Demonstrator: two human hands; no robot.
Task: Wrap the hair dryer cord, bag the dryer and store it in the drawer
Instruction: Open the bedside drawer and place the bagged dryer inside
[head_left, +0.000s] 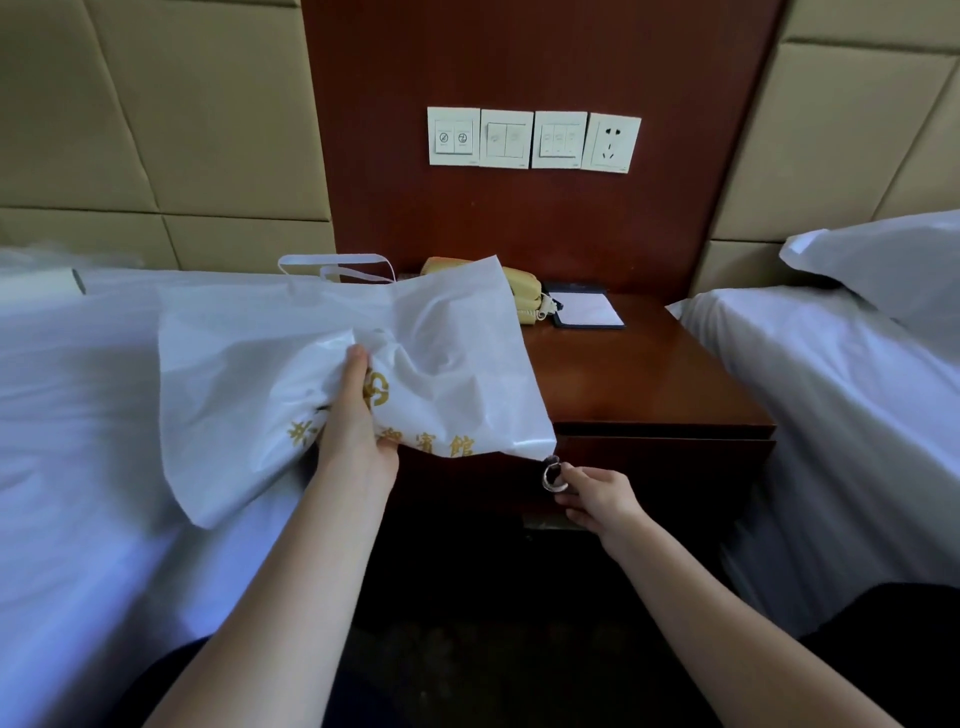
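My left hand grips a white plastic bag with gold lettering, held up over the left corner of the wooden nightstand. The bag bulges where I hold it; its contents are hidden, and no hair dryer or cord shows. My right hand pinches the metal ring pull on the front of the nightstand's drawer. The drawer front sits flush with the stand.
A yellow telephone and a dark notepad holder lie at the back of the nightstand. White-sheeted beds flank it on the left and right. A switch and socket panel hangs on the wall above.
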